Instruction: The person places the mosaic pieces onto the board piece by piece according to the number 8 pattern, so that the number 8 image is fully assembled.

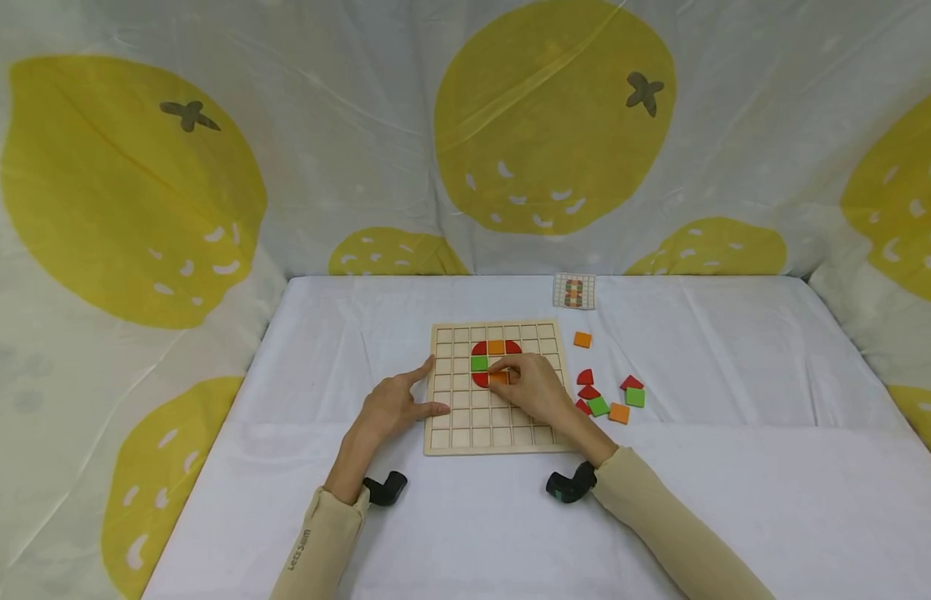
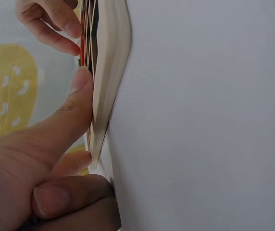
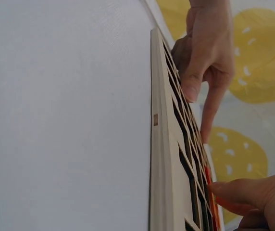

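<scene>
A square wooden grid board lies on the white table. In its upper middle cells sit red quarter-circle pieces, an orange square tile and a green square tile. My right hand reaches over the board and pinches another orange square tile between thumb and index finger, at the cell beside the lower red piece. At the board's left edge rests my left hand, thumb and index finger stretched along the rim. The left wrist view shows the left thumb against the wooden rim.
Right of the board lie loose red pieces, green squares and orange squares. A small pattern card lies at the table's back. Black wrist devices sit at both cuffs. A lemon-print cloth hangs behind and at the sides.
</scene>
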`<control>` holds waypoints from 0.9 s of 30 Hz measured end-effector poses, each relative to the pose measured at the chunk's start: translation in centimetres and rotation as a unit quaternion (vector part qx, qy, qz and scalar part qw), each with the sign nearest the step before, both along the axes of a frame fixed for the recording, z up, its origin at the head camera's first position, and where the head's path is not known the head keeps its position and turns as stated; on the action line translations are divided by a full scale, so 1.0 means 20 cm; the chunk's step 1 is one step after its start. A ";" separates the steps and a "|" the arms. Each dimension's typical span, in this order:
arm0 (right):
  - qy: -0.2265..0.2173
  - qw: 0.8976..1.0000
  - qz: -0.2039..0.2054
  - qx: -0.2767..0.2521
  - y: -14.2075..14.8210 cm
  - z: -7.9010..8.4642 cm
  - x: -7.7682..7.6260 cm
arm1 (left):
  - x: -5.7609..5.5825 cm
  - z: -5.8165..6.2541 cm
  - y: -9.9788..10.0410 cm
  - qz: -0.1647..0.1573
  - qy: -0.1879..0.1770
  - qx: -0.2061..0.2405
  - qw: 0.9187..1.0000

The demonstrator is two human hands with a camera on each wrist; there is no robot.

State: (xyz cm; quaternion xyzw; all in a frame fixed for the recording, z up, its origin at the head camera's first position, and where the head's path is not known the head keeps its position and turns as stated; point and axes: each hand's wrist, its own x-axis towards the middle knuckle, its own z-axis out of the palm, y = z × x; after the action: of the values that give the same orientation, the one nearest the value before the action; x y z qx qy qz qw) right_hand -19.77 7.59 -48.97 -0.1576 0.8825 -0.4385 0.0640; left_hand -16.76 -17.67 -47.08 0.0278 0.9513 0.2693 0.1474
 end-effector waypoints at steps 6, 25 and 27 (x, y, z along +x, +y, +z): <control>-0.013 1.000 -0.017 0.000 0.09 0.03 0.02 | 0.00 0.00 0.01 -0.002 -0.001 -0.009 1.000; -0.008 0.994 -0.100 0.048 0.62 0.07 0.08 | 0.01 0.01 0.02 -0.008 0.016 -0.009 1.000; -0.023 0.993 -0.108 0.049 0.66 0.07 0.10 | 0.01 0.01 0.02 -0.008 0.021 -0.010 1.000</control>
State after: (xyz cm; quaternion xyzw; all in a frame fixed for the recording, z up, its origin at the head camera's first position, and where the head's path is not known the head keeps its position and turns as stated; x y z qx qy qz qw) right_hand -17.85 20.89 -47.63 -0.0476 0.9132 -0.4022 0.0443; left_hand -16.62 -17.20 -46.93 0.0399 0.9565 0.2583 0.1296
